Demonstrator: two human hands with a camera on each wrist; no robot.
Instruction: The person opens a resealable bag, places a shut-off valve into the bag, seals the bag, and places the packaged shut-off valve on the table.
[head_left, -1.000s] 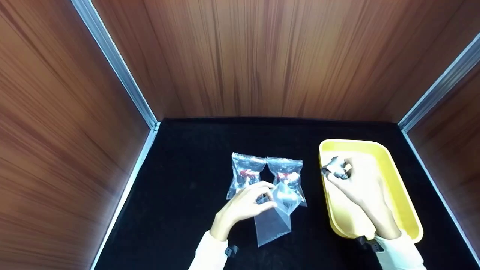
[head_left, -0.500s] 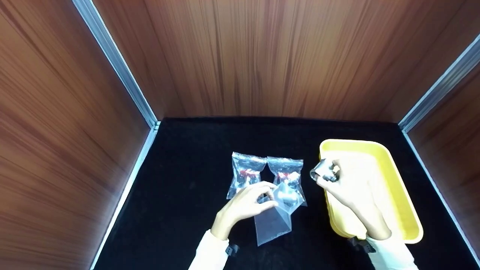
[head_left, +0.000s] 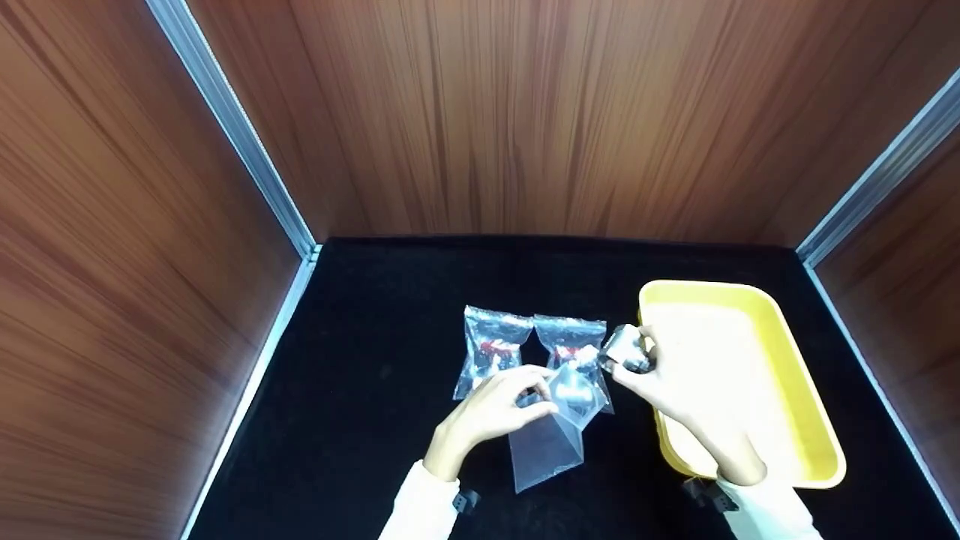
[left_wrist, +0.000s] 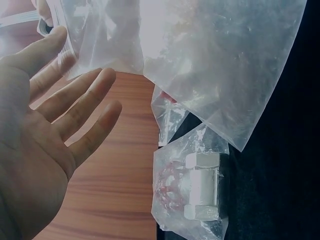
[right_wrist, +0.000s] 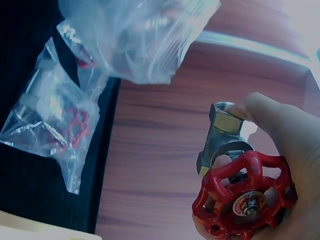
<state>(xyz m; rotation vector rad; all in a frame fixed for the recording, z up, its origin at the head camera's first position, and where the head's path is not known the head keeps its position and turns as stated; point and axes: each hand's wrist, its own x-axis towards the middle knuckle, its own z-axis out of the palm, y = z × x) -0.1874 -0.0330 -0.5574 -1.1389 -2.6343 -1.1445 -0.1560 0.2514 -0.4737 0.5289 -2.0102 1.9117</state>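
A gate valve [head_left: 626, 349] with a metal body is gripped by my right hand [head_left: 667, 386], just past the left rim of the yellow tray. The right wrist view shows its red handwheel [right_wrist: 252, 202] towards the camera, with fingers around the body. My left hand [head_left: 487, 405] pinches a clear zip bag [head_left: 547, 457] near its top and keeps it raised off the cloth. In the left wrist view the other fingers spread beside the bag. Behind it lie two sealed bags, the left bagged valve [head_left: 491, 345] and the right bagged valve [head_left: 571, 337], each with a red handwheel.
On the right stands a yellow tray [head_left: 814, 382], partly covered by my right forearm. Black cloth [head_left: 375, 360] covers the work surface. Wood-grain panels [head_left: 510, 120] with metal edge strips [head_left: 232, 120] enclose the back and sides.
My right hand has carried the valve leftward, from over the tray to beyond its left rim, closer to the bag. My left hand and the bag have stayed nearly still.
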